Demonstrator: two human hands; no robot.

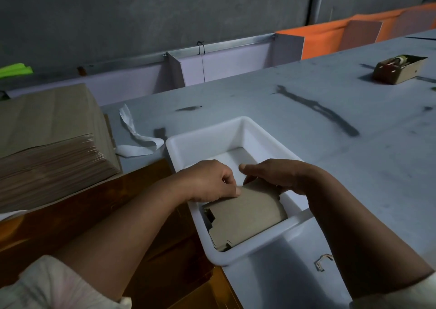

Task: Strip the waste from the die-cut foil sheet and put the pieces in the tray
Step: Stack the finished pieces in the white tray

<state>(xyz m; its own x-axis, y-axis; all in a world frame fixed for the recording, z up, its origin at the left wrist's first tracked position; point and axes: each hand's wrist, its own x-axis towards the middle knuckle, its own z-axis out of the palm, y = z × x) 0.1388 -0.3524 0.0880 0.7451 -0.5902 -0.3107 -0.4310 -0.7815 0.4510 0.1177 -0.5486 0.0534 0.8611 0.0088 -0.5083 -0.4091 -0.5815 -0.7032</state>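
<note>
Two hands meet over the near half of the white tray (207, 135), in the middle of the frame. The left hand (210, 182) pinches the left corner of the grey-brown pieces (247, 212) with curled fingers. The right hand (279, 176) grasps their far edge from above, with the thumb pointing to the left. The pieces lie as a small pile inside the tray, against its near wall, and the top one is lifted a little at the far side.

One glossy brown foil sheet (82, 214) lies on the grey surface (306, 101) left of the tray, under the left forearm. At the left edge of the frame stands a tall stack (47, 143) of brown sheets. A white paper strip (138, 140) lies between the stack and the tray. A small open box (398, 71) stands in the upper right, well apart. A thin scrap (323, 261) lies near the right forearm.
</note>
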